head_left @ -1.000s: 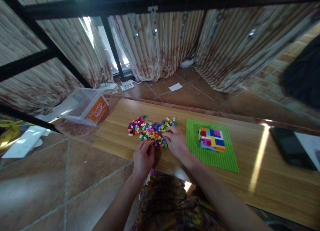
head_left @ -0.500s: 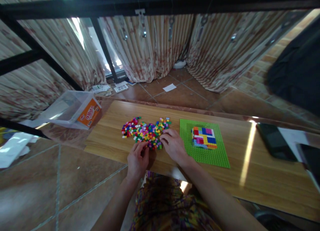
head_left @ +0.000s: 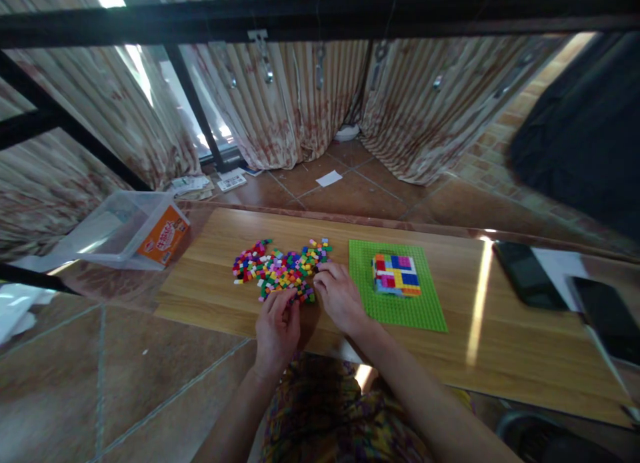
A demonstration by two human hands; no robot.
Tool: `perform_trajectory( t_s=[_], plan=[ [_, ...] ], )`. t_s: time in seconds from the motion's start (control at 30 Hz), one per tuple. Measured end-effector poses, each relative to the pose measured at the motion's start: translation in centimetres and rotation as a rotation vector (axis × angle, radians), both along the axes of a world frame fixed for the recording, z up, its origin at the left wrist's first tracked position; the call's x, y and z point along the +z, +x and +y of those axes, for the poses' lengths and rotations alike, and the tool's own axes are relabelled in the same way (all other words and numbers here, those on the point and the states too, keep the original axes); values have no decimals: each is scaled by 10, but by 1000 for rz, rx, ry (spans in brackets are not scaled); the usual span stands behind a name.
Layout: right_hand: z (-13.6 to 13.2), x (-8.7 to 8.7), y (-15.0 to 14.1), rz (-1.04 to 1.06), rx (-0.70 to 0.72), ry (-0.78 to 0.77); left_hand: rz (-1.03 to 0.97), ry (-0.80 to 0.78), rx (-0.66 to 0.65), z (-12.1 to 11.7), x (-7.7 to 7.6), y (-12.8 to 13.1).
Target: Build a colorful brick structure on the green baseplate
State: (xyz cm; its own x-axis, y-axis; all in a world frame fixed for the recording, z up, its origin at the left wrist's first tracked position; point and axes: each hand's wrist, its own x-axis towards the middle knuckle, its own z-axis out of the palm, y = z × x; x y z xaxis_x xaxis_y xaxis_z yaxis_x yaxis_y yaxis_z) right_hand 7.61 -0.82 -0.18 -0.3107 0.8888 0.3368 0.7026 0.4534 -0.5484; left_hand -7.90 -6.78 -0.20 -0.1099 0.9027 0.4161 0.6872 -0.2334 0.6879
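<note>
A loose pile of small colourful building bricks (head_left: 283,269) lies on the wooden table. At its near edge my left hand (head_left: 277,326) has thumb and fingers drawn together in a pinch; whatever is between them is too small to make out. My right hand (head_left: 341,296) rests at the pile's right side, fingers curled and close together, their tips among the bricks. What it holds, if anything, is hidden. To the right of this hand, a green baseplate (head_left: 435,309) carries a block of joined bricks (head_left: 397,274) in red, white, yellow, blue and orange.
A clear plastic bin (head_left: 113,216) with an orange label stands off the table's left end. Toward the right of the wooden table (head_left: 465,376) lie a dark tablet (head_left: 529,276), white paper (head_left: 557,266) and a black phone (head_left: 607,316). A dark metal bar (head_left: 320,16) crosses above.
The view has shifted slightly, so the table and its things appear farther left. Both hands stay at the pile with little change in their grip.
</note>
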Motion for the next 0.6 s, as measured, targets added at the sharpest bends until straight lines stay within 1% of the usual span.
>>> perform_trajectory(
  t_s=[0.1,0.17,0.23,0.3,0.37,0.43,0.5,0.6],
  plan=[
    [-15,8,10,100,-38,-72,-14,-23,-90,1,4,14],
    [-27,15,24,178,-86,-122,-22,-50,-146,2,7,25],
    [-37,21,43,229,-142,-127,-38,-80,-196,4,9,37],
    [-42,27,65,228,-192,-97,-70,-120,-241,7,11,52],
    [-40,33,86,194,-229,-54,-117,-173,-281,12,11,67],
    [-34,37,102,147,-252,-21,-169,-219,-313,18,10,83],
    [-24,39,112,89,-255,-11,-216,-250,-347,26,7,96],
    [-11,37,117,-11,-215,5,-239,-284,-379,36,3,111]
  ],
)
